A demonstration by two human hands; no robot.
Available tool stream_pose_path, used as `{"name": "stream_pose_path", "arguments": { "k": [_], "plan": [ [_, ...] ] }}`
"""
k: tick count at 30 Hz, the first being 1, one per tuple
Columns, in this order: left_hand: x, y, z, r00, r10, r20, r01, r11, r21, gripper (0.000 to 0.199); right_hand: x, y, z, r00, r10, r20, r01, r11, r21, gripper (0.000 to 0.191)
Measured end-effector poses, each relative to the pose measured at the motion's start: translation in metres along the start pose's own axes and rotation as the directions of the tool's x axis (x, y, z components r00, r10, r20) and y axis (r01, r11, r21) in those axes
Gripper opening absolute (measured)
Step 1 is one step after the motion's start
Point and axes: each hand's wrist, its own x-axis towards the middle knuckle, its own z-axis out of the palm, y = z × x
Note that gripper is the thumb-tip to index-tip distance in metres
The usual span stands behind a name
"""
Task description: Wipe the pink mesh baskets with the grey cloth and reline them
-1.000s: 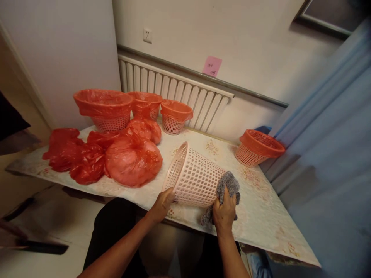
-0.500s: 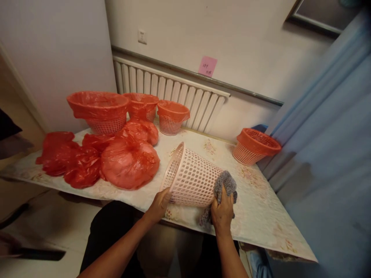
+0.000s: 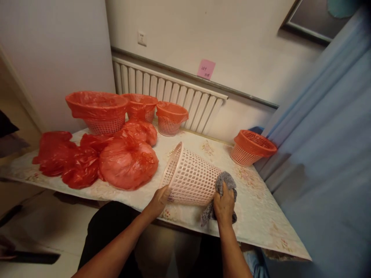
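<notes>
A pale pink plastic wastebasket (image 3: pixel 194 175) with a mesh of holes lies on its side on the table, its mouth facing left. My left hand (image 3: pixel 159 200) grips its rim at the lower left, fingers partly hidden inside the mouth. My right hand (image 3: pixel 225 202) is closed on a grey fluffy cloth (image 3: pixel 226 180) and presses it against the basket's base end. Part of the cloth hangs down below the hand to the tabletop.
Red plastic bags (image 3: pixel 129 162) lie bunched on the left of the cloth-covered table (image 3: pixel 261 204). Behind them stand several red-lined baskets (image 3: pixel 171 116). Another lined basket (image 3: pixel 249 148) stands at right, beside a blue curtain (image 3: pixel 324 127). A radiator (image 3: pixel 168 87) runs along the wall.
The view has shifted slightly. My right hand and the cloth have moved a little at the basket's base; my left hand keeps its hold on the rim.
</notes>
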Motion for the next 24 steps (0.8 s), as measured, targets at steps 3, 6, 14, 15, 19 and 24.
{"name": "stream_pose_path", "arguments": {
  "k": [3, 6, 14, 15, 19, 24],
  "plan": [
    [0.002, 0.000, -0.001, 1.000, 0.014, 0.008, -0.014, 1.000, 0.010, 0.056, 0.015, -0.030, -0.005, 0.991, -0.106, 0.082, 0.107, 0.994, -0.012, 0.056],
    [0.004, -0.001, -0.001, 1.000, 0.021, -0.002, -0.021, 1.000, 0.016, 0.056, 0.030, -0.064, -0.007, 0.961, -0.227, 0.161, 0.233, 0.972, -0.019, 0.056],
    [0.007, -0.003, -0.001, 1.000, 0.003, -0.026, -0.003, 1.000, 0.001, 0.060, 0.038, -0.154, -0.007, 0.862, -0.420, 0.285, 0.430, 0.902, 0.029, 0.060],
    [0.007, -0.003, -0.001, 1.000, -0.003, -0.031, 0.003, 1.000, -0.008, 0.060, 0.033, -0.159, -0.006, 0.865, -0.413, 0.286, 0.425, 0.905, 0.020, 0.060],
    [0.008, -0.006, 0.001, 0.999, 0.006, -0.043, -0.008, 0.999, -0.034, 0.059, 0.011, -0.160, -0.001, 0.885, -0.383, 0.266, 0.400, 0.917, -0.011, 0.057],
    [0.015, -0.003, 0.001, 0.997, 0.004, -0.072, -0.005, 1.000, -0.016, 0.058, -0.024, -0.144, 0.013, 0.872, -0.432, 0.229, 0.448, 0.894, -0.019, 0.058]
  ]
}}
